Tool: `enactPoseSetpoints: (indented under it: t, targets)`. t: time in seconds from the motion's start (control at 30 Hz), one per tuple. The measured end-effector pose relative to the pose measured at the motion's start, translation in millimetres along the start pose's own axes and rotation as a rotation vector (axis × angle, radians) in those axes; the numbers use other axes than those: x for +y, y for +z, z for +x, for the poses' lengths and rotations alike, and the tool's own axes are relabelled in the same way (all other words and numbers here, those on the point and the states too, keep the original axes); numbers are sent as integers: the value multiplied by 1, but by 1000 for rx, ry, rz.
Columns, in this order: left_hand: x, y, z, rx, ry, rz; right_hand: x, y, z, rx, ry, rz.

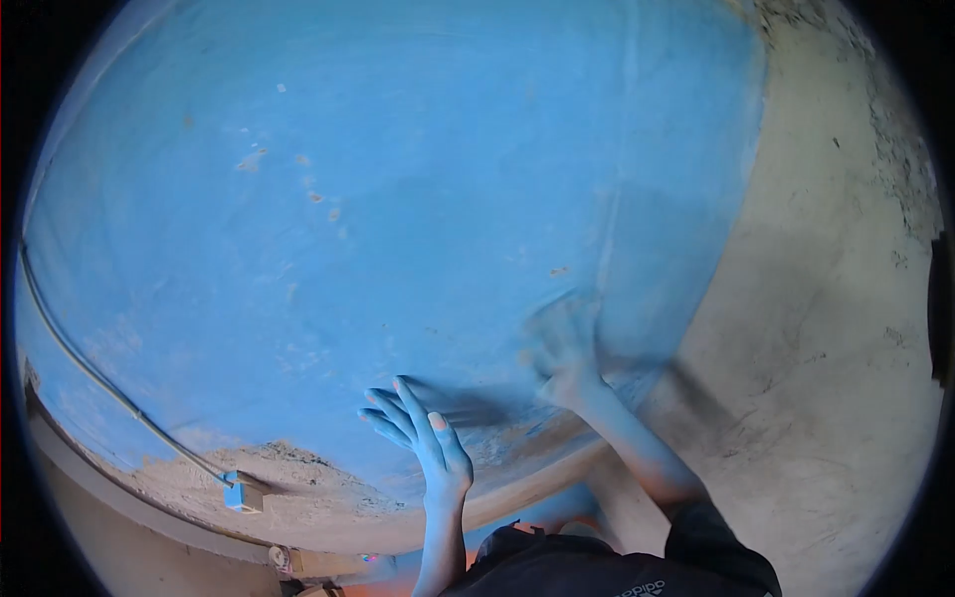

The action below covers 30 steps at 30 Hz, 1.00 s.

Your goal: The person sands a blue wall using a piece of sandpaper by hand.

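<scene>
My left hand [423,438] is raised in front of the lower part of a blue painted wall [448,199]. Its fingers are stretched out and apart, and nothing is in them. To its right, my right hand [565,348] is held up before the same wall, near a pale vertical line in the paint. Motion smears its fingers, so their pose is unclear; no object shows in it. Whether either hand touches the wall cannot be made out. Both hands have a bluish tint.
A bare greyish wall [816,298] adjoins the blue paint on the right. At lower left, a cable [95,373] runs down to a small box [242,493] beside crumbling plaster [298,478]. Small items, partly cut off, lie at the bottom edge.
</scene>
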<state>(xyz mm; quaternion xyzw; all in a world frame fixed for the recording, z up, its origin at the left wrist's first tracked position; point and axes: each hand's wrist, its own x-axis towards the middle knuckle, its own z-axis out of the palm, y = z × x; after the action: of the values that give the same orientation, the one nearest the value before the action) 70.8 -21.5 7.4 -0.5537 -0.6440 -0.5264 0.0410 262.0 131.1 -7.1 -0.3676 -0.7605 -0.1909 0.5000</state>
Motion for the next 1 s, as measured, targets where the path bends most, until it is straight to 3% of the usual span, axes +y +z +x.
enactPoseSetpoints:
  t: [0.07,0.13,0.2,0.23,0.3,0.4,0.43,0.5,0.57,0.63,0.73,0.77,0.83,0.9,0.97,1.0]
  targets:
    - [7,7,-1,-18,9,5,2,-25,0,-231,-492,14]
    - [11,15,0,-23,24,-2,27,-16,0,-63,176,285]
    - [18,23,-3,-24,39,-19,35,-11,-6,80,473,386]
    - [23,28,-3,-27,53,-30,24,-7,-7,136,439,360]
    - [30,37,-4,-42,91,-12,24,-6,-27,-91,-156,-39]
    - [37,55,-5,-69,125,70,56,-3,-33,-26,-267,49]
    - [40,61,-5,-72,122,100,69,-7,-35,-130,152,-27]
    - [47,73,-8,-67,119,133,94,-4,-20,154,408,156]
    - [59,88,-5,-51,133,141,98,-11,-21,143,275,174]
    - [74,103,0,-32,163,190,88,-33,-35,-142,-269,27]
    - [93,130,8,-1,214,266,128,-50,-17,123,-107,-3]
    - [99,139,10,6,231,293,146,-46,-11,273,241,179]
    - [112,157,11,-7,260,369,158,-50,9,381,370,257]
    - [125,173,10,-56,261,366,164,-50,-5,176,179,197]
    - [134,187,9,-93,271,372,168,-41,-51,-315,-348,-10]
    - [137,192,9,-94,277,372,174,-42,-48,-178,-255,-59]
